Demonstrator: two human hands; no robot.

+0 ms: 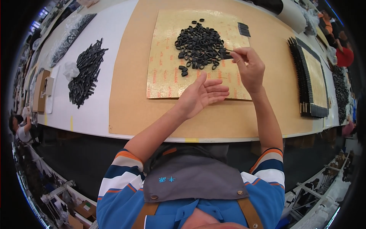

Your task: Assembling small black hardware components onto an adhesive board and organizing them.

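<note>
Nearest the camera, a grey apron bib (192,179) covered a blue striped shirt. Beyond it the table (126,95) carried a taped yellowish sheet (164,72) with red print, and a heap of black rings (199,45) at its far middle. The left hand (201,95) lay open, palm up, empty. The right hand (248,66) pinched a thin black strip (226,54) beside the heap. A steady fingertip pinch would probably serve best.

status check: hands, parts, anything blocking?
Left hand open, palm up, empty. Right hand pinching a thin black strip at edge of black ring pile. Nothing in the way.
</note>
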